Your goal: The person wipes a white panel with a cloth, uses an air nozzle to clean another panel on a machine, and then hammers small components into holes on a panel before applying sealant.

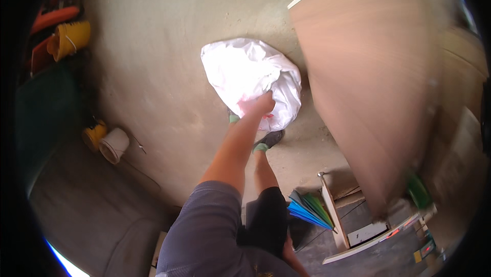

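Observation:
A large white plastic bag [240, 65], full and bulging, hangs or rests in front of my feet; whether it touches the floor I cannot tell. Red print shows through near its lower side. My left hand [265, 102] is closed on the gathered top of this bag, with the arm stretched forward. Down beside my dark shorts, only a sliver of my right hand [289, 249] shows. Its fingers are hidden, so what it holds, if anything, is not visible.
A wide brown panel [368, 62] stands close on the right. Near my right side are a blue and green folded umbrella [309, 209] and a small wooden shelf piece [335, 218]. Left lie a yellow bucket [74, 39], a white bucket [114, 145] and a dark covered bulk [97, 200].

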### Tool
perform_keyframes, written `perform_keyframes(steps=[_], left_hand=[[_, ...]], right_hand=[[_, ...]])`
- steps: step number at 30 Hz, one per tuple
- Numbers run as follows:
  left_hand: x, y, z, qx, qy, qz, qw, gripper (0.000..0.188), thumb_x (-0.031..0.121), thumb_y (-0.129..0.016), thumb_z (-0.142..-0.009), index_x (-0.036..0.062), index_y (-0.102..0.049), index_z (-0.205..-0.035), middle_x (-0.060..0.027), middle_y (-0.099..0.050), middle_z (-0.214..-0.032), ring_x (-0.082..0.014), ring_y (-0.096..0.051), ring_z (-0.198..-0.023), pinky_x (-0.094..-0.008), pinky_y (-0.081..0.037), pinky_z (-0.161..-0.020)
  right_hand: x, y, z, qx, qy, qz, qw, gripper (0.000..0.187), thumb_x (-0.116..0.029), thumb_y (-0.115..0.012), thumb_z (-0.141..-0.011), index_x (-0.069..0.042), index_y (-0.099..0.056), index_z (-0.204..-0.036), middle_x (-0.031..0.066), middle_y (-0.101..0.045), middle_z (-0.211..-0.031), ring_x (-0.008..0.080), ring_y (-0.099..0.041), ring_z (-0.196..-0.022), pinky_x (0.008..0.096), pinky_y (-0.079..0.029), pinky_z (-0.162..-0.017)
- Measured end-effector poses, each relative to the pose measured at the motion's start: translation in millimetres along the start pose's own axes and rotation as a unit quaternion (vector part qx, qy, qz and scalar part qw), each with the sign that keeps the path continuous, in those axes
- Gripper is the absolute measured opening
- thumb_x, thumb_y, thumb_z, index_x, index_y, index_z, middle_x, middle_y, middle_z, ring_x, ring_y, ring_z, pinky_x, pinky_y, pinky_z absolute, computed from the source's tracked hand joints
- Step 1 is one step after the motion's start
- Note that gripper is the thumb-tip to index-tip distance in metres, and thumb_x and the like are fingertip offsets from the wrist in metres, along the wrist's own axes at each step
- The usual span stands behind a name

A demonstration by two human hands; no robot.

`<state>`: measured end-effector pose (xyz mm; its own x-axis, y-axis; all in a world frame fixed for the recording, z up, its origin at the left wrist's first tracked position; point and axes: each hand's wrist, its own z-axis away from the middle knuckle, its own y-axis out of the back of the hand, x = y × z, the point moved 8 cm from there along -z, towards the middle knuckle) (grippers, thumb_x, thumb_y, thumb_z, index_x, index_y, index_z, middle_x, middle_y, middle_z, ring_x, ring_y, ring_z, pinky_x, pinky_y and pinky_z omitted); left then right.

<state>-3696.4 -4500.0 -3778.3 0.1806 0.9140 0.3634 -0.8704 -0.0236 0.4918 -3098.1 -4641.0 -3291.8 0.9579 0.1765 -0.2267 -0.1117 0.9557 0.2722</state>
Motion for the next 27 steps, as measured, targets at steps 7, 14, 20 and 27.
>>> perform_keyframes(steps=[7,14,20,27], left_hand=[[-30.6,57.1,-102.9,0.097,0.011,0.015,0.995,0.062,0.027,-0.06,-0.102,0.0195,-0.042,-0.161,-0.0197,-0.052,-0.157,-0.0448,-0.059,-0.133,-0.0477,-0.05,-0.111],[-15.7,7.2,-103.7,0.072,-0.152,-0.207,0.964,0.06,0.017,-0.061,-0.099,0.0232,-0.047,-0.158,-0.016,-0.062,-0.147,-0.0366,-0.064,-0.129,-0.043,-0.051,-0.109],[-75.7,28.6,-122.2,0.065,-0.018,0.117,0.991,0.041,0.028,-0.064,-0.099,0.0149,-0.066,-0.139,-0.0163,-0.072,-0.127,-0.0364,-0.067,-0.118,-0.0435,-0.051,-0.105],[-30.1,77.9,-41.4,0.016,0.106,0.53,0.841,0.037,0.026,-0.067,-0.103,0.0057,-0.066,-0.134,-0.0094,-0.071,-0.107,-0.0182,-0.066,-0.073,-0.035,-0.058,-0.066]], right_hand=[[-75.9,6.2,-62.0,0.012,-0.186,-0.103,0.977,0.064,-0.033,-0.054,-0.106,0.003,-0.04,-0.156,0.0291,-0.045,-0.154,0.0446,-0.047,-0.14,0.0487,-0.037,-0.119],[-116.1,30.7,-91.7,0.041,-0.18,-0.132,0.974,0.061,-0.018,-0.061,-0.097,0.001,-0.042,-0.152,0.0291,-0.049,-0.143,0.0465,-0.049,-0.133,0.0521,-0.038,-0.116],[-132.7,38.0,-86.7,0.026,-0.168,-0.11,0.979,0.055,-0.024,-0.057,-0.105,0.003,-0.043,-0.151,0.0278,-0.05,-0.144,0.0444,-0.051,-0.135,0.0481,-0.041,-0.116],[-128.1,37.1,-56.7,0.024,-0.177,-0.118,0.977,0.059,-0.036,-0.06,-0.106,0.0,-0.047,-0.15,0.0328,-0.053,-0.14,0.0502,-0.051,-0.133,0.0531,-0.043,-0.113]])
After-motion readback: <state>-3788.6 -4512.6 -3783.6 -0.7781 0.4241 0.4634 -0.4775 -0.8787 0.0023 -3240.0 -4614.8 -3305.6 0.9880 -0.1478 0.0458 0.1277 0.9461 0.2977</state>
